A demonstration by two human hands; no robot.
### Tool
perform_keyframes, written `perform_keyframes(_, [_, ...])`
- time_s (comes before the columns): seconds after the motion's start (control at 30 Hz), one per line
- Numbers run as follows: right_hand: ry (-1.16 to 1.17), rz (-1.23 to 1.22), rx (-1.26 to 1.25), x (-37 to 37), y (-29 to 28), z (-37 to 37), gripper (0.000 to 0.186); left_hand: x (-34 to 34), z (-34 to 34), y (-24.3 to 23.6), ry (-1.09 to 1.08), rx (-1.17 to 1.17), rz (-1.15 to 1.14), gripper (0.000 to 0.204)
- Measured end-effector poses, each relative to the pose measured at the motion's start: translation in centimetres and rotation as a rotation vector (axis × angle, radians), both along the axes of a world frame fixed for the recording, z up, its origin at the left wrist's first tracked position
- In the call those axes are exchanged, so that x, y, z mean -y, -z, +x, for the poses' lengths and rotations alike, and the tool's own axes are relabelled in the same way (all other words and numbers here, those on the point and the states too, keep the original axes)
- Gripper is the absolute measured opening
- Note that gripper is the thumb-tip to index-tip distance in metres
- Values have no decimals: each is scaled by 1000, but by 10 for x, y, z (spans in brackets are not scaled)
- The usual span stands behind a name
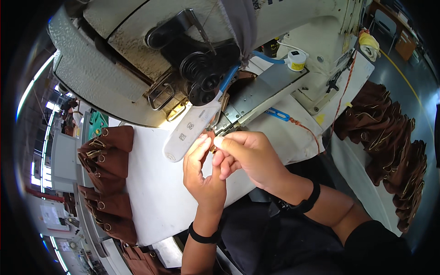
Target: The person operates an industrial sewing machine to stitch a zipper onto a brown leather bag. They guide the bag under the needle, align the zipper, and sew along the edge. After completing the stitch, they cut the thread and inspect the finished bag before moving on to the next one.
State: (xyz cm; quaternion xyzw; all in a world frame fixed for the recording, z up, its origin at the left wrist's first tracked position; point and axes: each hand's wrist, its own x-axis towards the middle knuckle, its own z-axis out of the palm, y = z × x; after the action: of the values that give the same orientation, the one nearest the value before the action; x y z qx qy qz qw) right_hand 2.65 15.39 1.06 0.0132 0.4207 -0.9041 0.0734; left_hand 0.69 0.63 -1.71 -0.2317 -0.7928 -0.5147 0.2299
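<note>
Both my hands meet just in front of the stitching area of a large white sewing machine (114, 91). Between their fingertips is a small brown leather piece (211, 135) with a bit of brass-coloured metal (214, 149) by it, mostly covered by the fingers. My left hand (201, 176) pinches it from the left, its fingers pointing up beside a white oval lamp (189, 133). My right hand (250, 156) grips from the right, thumb and forefinger pressed together. The metal machine bed (247, 98) lies directly beyond. Whether the piece touches the machine cannot be made out.
Brown bags with metal rings (112, 158) line the left of the white tabletop (151, 183). More brown bags (380, 142) are heaped at the right. A white round container (296, 60) stands on the bed, and a blue tool (277, 114) on an orange cord lies near.
</note>
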Motion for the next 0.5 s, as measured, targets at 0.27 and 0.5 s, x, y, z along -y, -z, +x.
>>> perform_keyframes(0.27, [34, 54, -66, -1, 6, -6, 21, 2, -2, 2, -60, -150, -72, 31])
perform_keyframes(0.5, [65, 53, -120, 1, 9, -8, 21, -1, -1, -1, -67, -131, -62, 31])
